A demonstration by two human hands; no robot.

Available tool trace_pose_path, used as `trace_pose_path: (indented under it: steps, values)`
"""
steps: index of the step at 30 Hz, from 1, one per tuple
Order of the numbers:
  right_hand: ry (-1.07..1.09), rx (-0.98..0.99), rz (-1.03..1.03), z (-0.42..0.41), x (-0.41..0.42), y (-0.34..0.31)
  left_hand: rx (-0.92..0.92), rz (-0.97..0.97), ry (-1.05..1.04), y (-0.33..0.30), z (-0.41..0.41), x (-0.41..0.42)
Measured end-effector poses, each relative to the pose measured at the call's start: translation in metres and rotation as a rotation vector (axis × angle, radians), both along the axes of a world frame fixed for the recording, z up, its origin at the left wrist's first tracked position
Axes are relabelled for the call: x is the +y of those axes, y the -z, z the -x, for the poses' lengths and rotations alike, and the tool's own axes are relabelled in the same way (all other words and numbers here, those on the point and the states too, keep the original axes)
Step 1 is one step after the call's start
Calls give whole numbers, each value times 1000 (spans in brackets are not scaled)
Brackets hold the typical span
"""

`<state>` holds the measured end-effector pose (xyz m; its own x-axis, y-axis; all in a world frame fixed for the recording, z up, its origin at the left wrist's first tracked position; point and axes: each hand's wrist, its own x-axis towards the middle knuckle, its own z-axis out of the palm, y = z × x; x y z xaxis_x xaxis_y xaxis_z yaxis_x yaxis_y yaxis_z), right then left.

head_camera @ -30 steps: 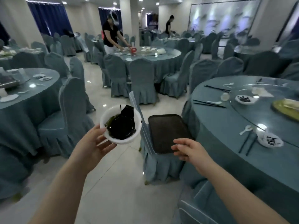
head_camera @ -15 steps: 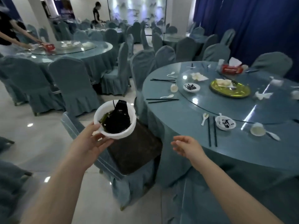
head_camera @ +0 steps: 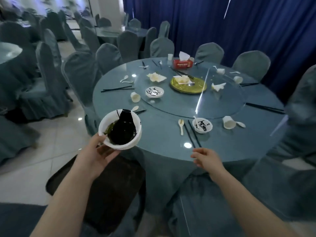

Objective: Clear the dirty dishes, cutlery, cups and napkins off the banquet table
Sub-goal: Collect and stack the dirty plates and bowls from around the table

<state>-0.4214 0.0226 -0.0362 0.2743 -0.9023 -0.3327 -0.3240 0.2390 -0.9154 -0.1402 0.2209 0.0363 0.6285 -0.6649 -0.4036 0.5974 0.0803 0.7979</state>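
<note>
Round blue-clothed banquet table (head_camera: 162, 139) ahead, littered. Left hand (head_camera: 95, 154) cradling rigid white ceramic bowl (head_camera: 120, 129), dark sloshy leftovers inside. Right hand (head_camera: 207, 159) loose, holding nothing; best keep it level, gripped under rim.

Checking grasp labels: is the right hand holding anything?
No: the right hand hovers free at the table edge, while the left hand holds the bowl.

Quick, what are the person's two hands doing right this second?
Left hand: holding a white bowl of dark leftovers.
Right hand: open, empty, at the table edge near the black chopsticks.
</note>
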Motion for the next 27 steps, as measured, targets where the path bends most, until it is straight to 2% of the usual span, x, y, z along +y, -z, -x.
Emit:
trace_pose_path:
  steps: [4,14,18,20,22,24,27]
  values:
    - [92,38,21,-4,-49,13,9,-12,108,14,-27,-62]
    - [123,343,235,-42,-241,61,-52,-150,59,25,-101,-212]
    - [-62,664,308,-66,-296,79,-29,-156,11,26,-124,-250]
    - [-237,854,300,-74,-305,94,-3,-163,22,32,-128,-266]
    - [-316,964,329,-79,-308,107,26,-170,38,39,-129,-284]
    - [-301,924,329,-80,-310,110,55,-179,56,46,-131,-301]
    - [-154,710,304,-71,-310,99,88,-178,100,57,-126,-326]
